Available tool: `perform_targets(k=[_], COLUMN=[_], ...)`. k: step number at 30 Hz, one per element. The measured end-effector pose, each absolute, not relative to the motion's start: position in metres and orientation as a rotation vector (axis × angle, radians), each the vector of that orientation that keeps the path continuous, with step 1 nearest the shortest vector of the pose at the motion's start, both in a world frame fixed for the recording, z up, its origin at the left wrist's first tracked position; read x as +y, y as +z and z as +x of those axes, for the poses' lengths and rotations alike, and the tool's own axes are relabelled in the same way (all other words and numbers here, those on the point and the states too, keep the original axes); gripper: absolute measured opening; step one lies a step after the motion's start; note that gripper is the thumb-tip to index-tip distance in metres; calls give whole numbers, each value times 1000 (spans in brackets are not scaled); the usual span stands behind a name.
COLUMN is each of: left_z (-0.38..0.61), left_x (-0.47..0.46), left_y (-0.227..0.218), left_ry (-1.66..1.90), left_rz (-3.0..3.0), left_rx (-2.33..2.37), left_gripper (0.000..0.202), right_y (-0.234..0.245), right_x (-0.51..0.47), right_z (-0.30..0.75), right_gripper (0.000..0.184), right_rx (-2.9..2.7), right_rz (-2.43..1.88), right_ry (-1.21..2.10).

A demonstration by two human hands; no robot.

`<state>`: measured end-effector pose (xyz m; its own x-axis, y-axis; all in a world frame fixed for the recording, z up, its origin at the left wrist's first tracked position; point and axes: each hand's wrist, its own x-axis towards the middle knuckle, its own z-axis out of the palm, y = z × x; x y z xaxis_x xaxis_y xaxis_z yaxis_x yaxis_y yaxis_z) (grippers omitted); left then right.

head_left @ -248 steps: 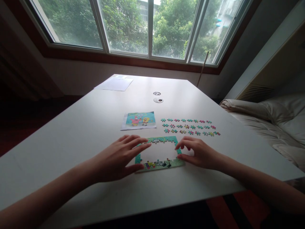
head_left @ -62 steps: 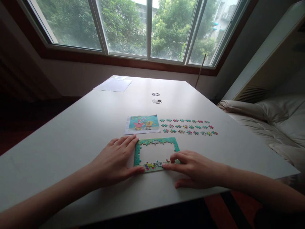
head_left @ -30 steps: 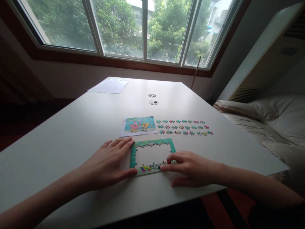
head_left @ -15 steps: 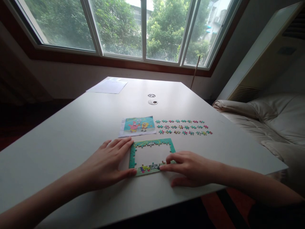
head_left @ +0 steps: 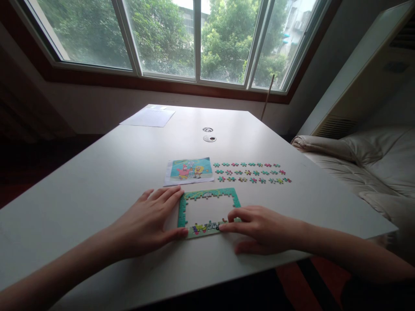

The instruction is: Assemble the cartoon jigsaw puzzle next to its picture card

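A rectangular border of joined jigsaw pieces (head_left: 210, 192), mostly teal with cartoon figures along its near side, lies flat on the white table. Its middle shows bare tabletop. My left hand (head_left: 149, 218) rests with fingers spread at the border's left side, fingertips at the far left corner and thumb at the near left corner. Over the near right part lies my right hand (head_left: 259, 229), index fingertip on the bottom edge and fingers apart; it covers the near right corner. Beyond the border is a cartoon reference picture (head_left: 191, 169) on paper. Loose jigsaw pieces (head_left: 247, 172) lie in three rows to its right.
White sheets of paper (head_left: 149, 116) lie at the table's far left. Two round inserts (head_left: 209, 138) sit in the tabletop (head_left: 97, 172) toward the back. A padded beige seat (head_left: 350, 160) stands along the right, and a window (head_left: 162, 39) is ahead.
The whole view has shifted slightly, with things appearing a little farther right. Both hands keep their places on the jigsaw border, and the pieces look unmoved.
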<state>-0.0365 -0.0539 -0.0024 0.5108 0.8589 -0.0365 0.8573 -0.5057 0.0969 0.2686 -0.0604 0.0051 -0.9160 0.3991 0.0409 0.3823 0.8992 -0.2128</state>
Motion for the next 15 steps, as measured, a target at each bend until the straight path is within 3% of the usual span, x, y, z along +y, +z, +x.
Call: perform_targets(k=[15], left_z=[-32], left_x=[-55], left_y=[0], left_ry=[-4], left_rz=[2652], left_rx=[1545], left_gripper=[81], right_y=[22], right_x=[-37], right_z=[279], right_gripper=[39], right_rx=[-2864], right_rz=[-793], right_ry=[352])
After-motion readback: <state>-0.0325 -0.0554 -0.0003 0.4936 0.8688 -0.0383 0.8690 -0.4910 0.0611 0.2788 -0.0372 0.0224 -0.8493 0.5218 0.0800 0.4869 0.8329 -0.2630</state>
